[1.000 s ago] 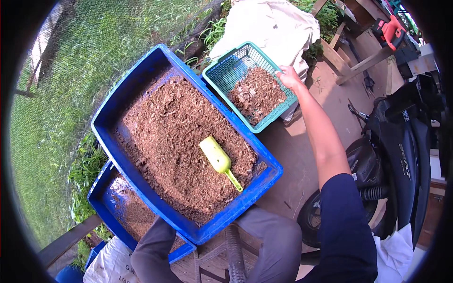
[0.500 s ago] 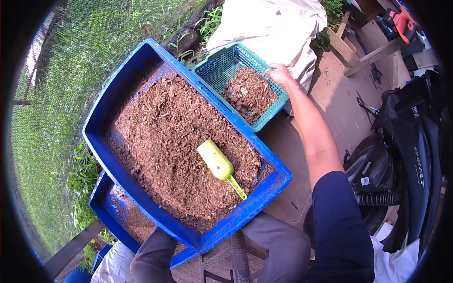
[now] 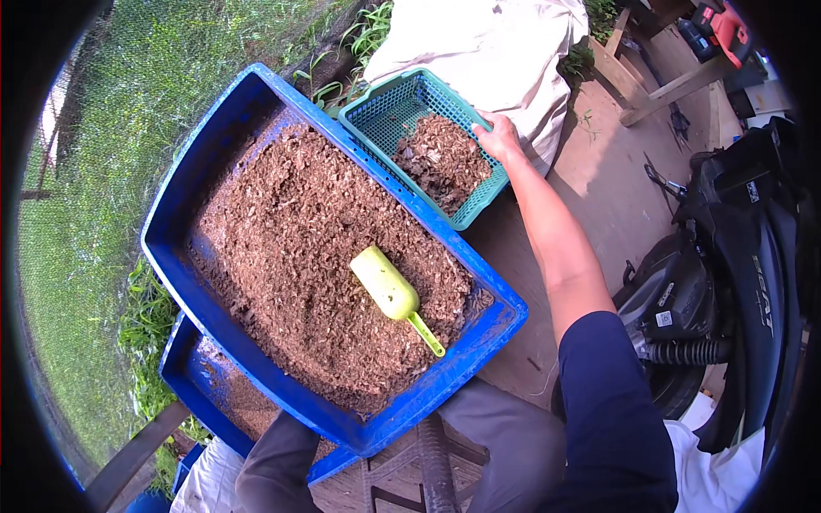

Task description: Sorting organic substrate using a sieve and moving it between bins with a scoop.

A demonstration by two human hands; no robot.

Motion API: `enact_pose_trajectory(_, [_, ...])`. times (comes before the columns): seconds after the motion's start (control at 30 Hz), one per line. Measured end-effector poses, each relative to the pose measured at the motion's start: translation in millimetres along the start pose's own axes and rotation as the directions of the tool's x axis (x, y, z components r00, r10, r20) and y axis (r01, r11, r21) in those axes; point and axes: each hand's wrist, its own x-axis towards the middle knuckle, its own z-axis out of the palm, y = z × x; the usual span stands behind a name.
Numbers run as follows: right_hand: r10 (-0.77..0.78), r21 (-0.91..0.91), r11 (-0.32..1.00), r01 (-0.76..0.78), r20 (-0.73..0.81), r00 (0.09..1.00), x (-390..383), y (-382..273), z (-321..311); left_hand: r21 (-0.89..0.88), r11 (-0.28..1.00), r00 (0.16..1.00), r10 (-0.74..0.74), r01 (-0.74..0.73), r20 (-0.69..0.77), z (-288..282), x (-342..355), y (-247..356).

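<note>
My right hand [image 3: 498, 137] is closed around the outer rim of a green plastic mesh basket [image 3: 475, 209]. A heap of coarse brown wood shavings [image 3: 440, 158] lies in the basket's near half. The basket tilts against the upper right side of a large blue tray [image 3: 265, 363]. Fine brown shavings [image 3: 291, 231] cover most of the tray's floor. On top of them rests a lime-green scoop [image 3: 386, 286], its handle pointing toward the near right corner. My left hand is out of sight.
Under the large tray, a second blue tray [image 3: 192, 363] holds finer brown material. My knees and a brown plastic stool [image 3: 436, 462] are below. At right stands a black scooter [image 3: 727, 282]. White cloth [image 3: 479, 43] lies beyond the basket; netting and grass [image 3: 94, 205] are at left.
The whole scene sits slightly further up and left as the view shifts. My right hand keeps its grip on the basket; the scoop lies unmoved on the shavings.
</note>
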Motion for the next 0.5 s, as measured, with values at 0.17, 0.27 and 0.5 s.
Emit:
enact_pose_trajectory(0.17, [0.050,-0.210,0.973,-0.091,-0.193,0.980,-44.9,-13.2,-24.1,0.038,0.999,0.999,-0.002,0.000,0.048,18.5,18.6,6.7])
enact_pose_trajectory(0.27, [-0.043,-0.059,0.998,0.022,-0.393,0.918,-69.9,-42.3,-26.2,0.045,0.999,1.000,0.023,-0.023,0.007,-4.3,-21.8,-1.6])
enact_pose_trajectory(0.5, [0.176,0.559,0.829,-0.007,-0.249,0.952,-187.9,-105.3,-56.8,0.021,0.995,0.994,0.099,-0.098,-0.048,94.3,-44.3,78.6])
